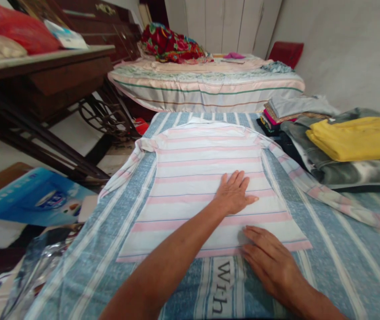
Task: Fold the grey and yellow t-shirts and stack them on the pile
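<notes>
A long-sleeved shirt (pixel 190 178), white with pink bands and thin blue lines, lies flat with its collar away from me and its hem toward me. Both sleeves are spread out to the sides. My left hand (pixel 233 192) rests palm down on the shirt right of its middle, fingers spread. Lower and to the right, over the hem, is my right hand (pixel 270 258), its fingers stretched out and slightly curved. Nothing shows in either hand. Under the shirt is a blue bedspread (pixel 83 275) with white stripes and printed letters.
Folded clothes (pixel 346 173) are piled at the right, with a yellow garment (pixel 360 138) on top. A table (pixel 73 66) with a red bag (pixel 19 29) stands left. Below it is a blue box (pixel 43 195). Behind is another bed (pixel 210 89) with a floral blanket (pixel 173 42).
</notes>
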Demonstrator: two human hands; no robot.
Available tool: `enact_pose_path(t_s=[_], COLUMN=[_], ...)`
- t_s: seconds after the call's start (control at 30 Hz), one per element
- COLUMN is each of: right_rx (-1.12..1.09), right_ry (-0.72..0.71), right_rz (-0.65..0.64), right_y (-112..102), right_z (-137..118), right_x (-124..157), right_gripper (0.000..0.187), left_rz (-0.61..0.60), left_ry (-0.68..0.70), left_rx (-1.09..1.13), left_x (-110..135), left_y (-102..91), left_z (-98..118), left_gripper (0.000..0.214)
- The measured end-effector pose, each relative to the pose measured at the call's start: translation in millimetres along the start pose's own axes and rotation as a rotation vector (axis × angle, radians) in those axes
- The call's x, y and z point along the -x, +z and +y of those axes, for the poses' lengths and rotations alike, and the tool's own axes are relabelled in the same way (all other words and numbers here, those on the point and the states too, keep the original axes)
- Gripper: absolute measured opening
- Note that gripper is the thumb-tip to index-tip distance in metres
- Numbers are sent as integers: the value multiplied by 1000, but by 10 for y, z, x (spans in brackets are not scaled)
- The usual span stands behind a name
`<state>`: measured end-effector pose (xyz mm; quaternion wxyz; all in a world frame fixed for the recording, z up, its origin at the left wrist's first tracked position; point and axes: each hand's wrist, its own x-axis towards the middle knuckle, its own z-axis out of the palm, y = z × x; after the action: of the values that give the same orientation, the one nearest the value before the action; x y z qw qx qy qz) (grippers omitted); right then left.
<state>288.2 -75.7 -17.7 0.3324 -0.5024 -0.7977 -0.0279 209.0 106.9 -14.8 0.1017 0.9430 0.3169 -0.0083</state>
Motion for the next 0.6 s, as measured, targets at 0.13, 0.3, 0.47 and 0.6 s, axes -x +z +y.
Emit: enact_pose_path(t_s=[0.13, 0.3, 0.47, 0.6], right_rx=[2, 42, 106, 120], right_ry=[-9, -60, -109, -140], right_rz=[-32, -110, -121, -102], right_y=[-87, -103, -57, -32], right_z=[90, 107, 74, 61], right_x=[93, 121, 86, 47], right_gripper=[24, 28, 28, 27], left_rz=[-6, -17, -14, -1], left_ry=[-8, -5, 51, 67], left_rx=[1, 14, 7, -8], left_x=[-16, 83, 256, 295], left_y=[-15, -77, -26, 24], left_z=[-4, 101, 162, 145], left_gripper=[75, 71, 70, 70])
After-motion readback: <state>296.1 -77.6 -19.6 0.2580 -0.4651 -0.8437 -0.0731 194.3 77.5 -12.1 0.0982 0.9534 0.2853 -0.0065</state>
